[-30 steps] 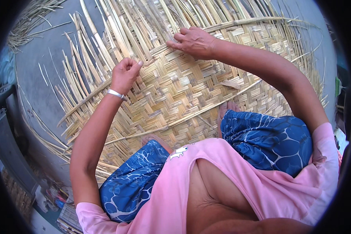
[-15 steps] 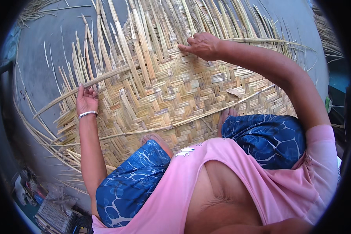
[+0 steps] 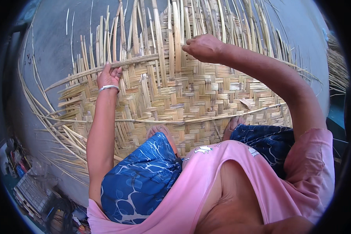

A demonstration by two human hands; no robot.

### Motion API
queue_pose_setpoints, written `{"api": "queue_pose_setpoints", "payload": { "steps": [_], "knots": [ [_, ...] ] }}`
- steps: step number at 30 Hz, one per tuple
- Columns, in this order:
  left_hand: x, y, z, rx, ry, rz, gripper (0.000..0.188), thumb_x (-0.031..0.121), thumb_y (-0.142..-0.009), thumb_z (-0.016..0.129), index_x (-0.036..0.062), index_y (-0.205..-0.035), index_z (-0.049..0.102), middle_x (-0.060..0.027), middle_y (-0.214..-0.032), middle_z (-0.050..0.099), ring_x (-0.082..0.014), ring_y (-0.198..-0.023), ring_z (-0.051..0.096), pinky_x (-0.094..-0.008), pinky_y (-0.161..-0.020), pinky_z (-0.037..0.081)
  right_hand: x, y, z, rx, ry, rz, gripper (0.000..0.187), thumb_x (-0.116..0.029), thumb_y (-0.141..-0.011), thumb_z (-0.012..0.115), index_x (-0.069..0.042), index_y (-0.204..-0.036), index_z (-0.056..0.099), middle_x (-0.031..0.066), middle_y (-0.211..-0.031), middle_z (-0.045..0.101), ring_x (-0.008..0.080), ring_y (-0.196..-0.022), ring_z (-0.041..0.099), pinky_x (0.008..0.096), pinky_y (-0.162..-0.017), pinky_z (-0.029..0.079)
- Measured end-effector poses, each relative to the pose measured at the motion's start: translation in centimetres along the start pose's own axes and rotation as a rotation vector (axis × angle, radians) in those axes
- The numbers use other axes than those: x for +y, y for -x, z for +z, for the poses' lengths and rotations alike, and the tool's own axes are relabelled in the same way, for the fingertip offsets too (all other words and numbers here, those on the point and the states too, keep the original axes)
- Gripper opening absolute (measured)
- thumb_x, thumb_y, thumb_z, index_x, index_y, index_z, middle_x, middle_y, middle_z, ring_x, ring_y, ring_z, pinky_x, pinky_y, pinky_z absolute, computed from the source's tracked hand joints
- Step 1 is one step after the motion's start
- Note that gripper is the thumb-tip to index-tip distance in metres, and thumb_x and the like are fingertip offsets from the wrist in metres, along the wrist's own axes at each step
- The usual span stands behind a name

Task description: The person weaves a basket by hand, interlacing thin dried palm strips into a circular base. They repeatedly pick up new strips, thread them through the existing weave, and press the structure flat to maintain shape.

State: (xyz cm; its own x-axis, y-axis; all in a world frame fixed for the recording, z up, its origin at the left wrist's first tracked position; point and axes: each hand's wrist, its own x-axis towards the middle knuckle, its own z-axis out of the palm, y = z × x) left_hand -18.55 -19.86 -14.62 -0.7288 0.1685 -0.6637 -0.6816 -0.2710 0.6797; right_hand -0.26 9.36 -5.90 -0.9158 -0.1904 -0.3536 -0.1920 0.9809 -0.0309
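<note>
The crosswise strip lies left of upper centre on the woven mat, its long axis rising slightly rightward. The left hand is nearer, its thumb touching the strip; grip closure cannot be told. The right hand, upper centre, has curled fingers; any pinch is hidden. Upright strips stand between the hands.

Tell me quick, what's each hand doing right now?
Left hand: loosely curled at the long cross strip; grip cannot be told.
Right hand: fingers curled beside the upright strips; whether it holds one is hidden.
</note>
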Motion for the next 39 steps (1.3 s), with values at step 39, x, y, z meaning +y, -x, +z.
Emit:
{"api": "queue_pose_setpoints", "payload": {
  "steps": [39],
  "knots": [
    [1.5, -0.8, 11.4, -0.514, -1.416, 0.113, 0.024, 0.023, -0.073, 0.071, 0.0028, -0.081, 0.059, -0.0053, -0.066, 0.060, -0.0109, -0.048, 0.054, -0.0259, -0.039, 0.040, -8.0, -7.0, -0.1, 0.421, -0.898, 0.610, 0.025, -0.024, -0.078, 0.058, -0.004, -0.092, 0.057, 0.0157, -0.072, 0.062, 0.0285, -0.069, 0.061, 0.0381, -0.065, 0.047]
  ]
}}
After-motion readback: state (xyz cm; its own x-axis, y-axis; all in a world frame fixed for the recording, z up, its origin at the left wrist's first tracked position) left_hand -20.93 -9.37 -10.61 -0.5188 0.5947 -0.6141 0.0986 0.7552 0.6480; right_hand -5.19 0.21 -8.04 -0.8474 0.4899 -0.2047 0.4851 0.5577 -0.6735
